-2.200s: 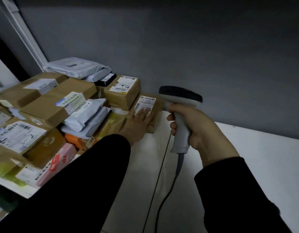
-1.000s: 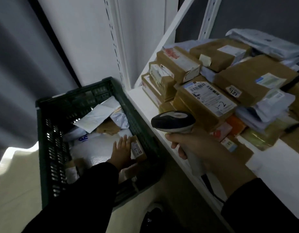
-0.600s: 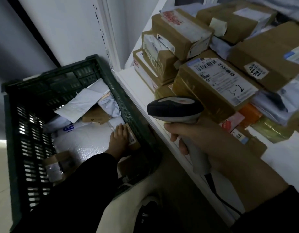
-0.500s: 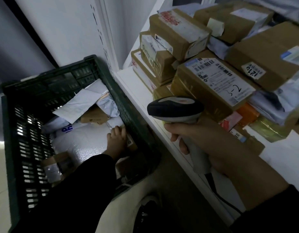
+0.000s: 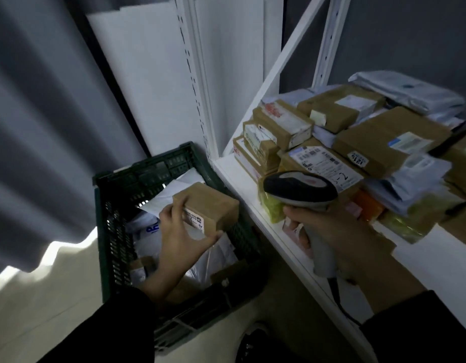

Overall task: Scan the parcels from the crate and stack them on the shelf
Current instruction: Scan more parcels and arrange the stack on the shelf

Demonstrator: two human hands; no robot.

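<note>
- Head view: a box point(image 5: 208, 205) is gripped by the left hand point(image 5: 179, 239), with the fingers point(image 5: 174, 209) curled over its left end and the thumb under its near corner.
- The box is held above the crate point(image 5: 148, 166); its longer side seems to run left to right.
- Its label point(image 5: 193, 221) is on the near face, towards the palm.
- The scanner point(image 5: 300, 188) is gripped by the right hand point(image 5: 331, 231), just right of the box, at the shelf point(image 5: 234, 176) edge.
- The label is judged to need turning rightward to the scanner's nose.

Rightmost parcels point(image 5: 459, 158) are blurred and cut off.
</note>
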